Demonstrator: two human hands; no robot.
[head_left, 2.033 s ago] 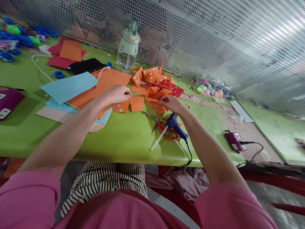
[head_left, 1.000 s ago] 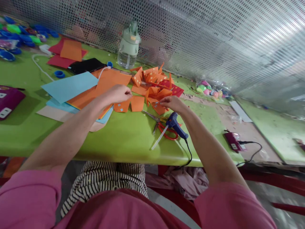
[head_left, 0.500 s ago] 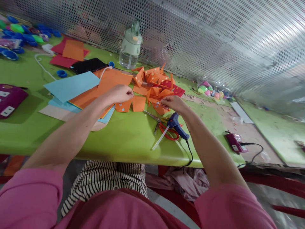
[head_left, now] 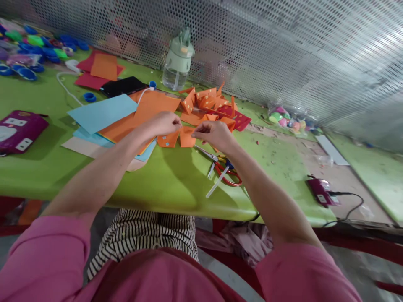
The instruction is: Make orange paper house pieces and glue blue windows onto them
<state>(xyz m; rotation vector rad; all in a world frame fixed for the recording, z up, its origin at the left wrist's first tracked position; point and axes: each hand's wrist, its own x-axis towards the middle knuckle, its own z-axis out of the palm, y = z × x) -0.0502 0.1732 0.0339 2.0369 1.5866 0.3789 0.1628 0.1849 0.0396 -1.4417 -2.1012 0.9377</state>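
My left hand [head_left: 170, 123] is closed, its fingers curled above an orange paper piece with small light-blue squares [head_left: 168, 141]. What lies between those fingertips, if anything, is too small to make out. A plain orange paper piece [head_left: 188, 138] lies between my hands. My right hand [head_left: 214, 133] is pinched, its fingertips at that plain piece's right edge; anything in the pinch is hidden. Behind it sit folded orange paper shapes with pale dots [head_left: 206, 100]. Red-handled scissors [head_left: 227, 176] and a white glue stick [head_left: 217, 182] lie below my right wrist, where my forearm covers most of the glue gun.
Orange and light-blue paper sheets [head_left: 103, 112] are stacked at left, before a black phone [head_left: 124, 86]. A water bottle [head_left: 179, 61] stands by the perforated metal panel [head_left: 252, 46]. Purple power boxes [head_left: 23, 131] sit on either side; a cord hangs over the table's front edge.
My right hand has moved left from the dotted orange piece to the plain one, its forearm now covering most of the glue gun. My left hand stays near its piece. The view has shifted slightly.
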